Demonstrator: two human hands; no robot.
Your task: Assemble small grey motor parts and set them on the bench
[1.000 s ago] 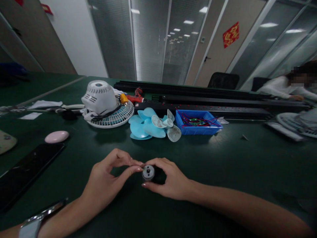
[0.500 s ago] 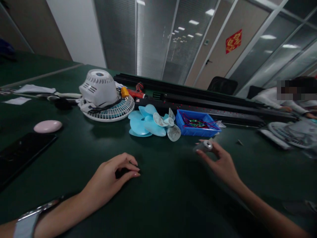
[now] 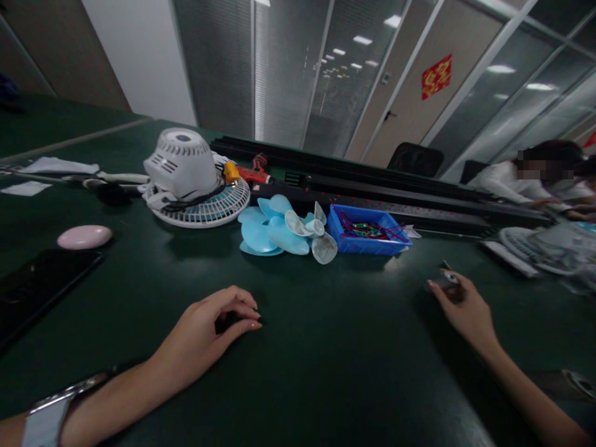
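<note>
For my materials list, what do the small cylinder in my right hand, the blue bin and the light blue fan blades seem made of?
Small cylinder in your right hand: probably metal, from its grey, shiny end, though blur leaves that open. Blue bin: likely plastic, from its even colour and slight sheen. Light blue fan blades: likely plastic, smooth with soft highlights.

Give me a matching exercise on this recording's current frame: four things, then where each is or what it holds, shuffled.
1. Small metal cylinder
2. Blue bin
3. Pink oval object
4. White fan housing

A. On top of a round grille
B. Holding tangled wires
C. In the wearer's right hand
D. Beside a black slab at far left

Pairs: 1-C, 2-B, 3-D, 4-A
</note>
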